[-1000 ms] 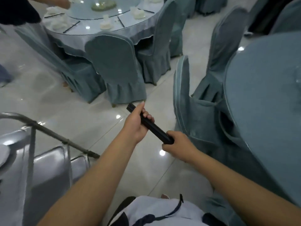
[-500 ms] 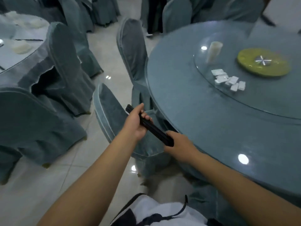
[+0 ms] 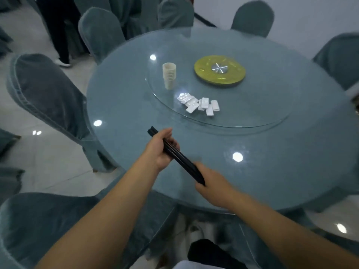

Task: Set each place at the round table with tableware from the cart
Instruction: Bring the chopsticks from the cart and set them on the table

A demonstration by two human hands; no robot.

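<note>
Chopsticks (image 3: 175, 155) — slim black bundle — gripped by left hand (image 3: 160, 150) and right hand (image 3: 210, 183).

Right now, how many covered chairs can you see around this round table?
6: two at the left, one nearest, two far side, one right. Others may be hidden.

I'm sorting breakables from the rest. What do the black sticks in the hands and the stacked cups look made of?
Black sticks, a bundle held by left hand and right hand: probably plastic or lacquered wood, smooth dark satin; can't tell which. Stacked cups: likely ceramic, opaque cream-white with thick rims, possibly plastic.
</note>
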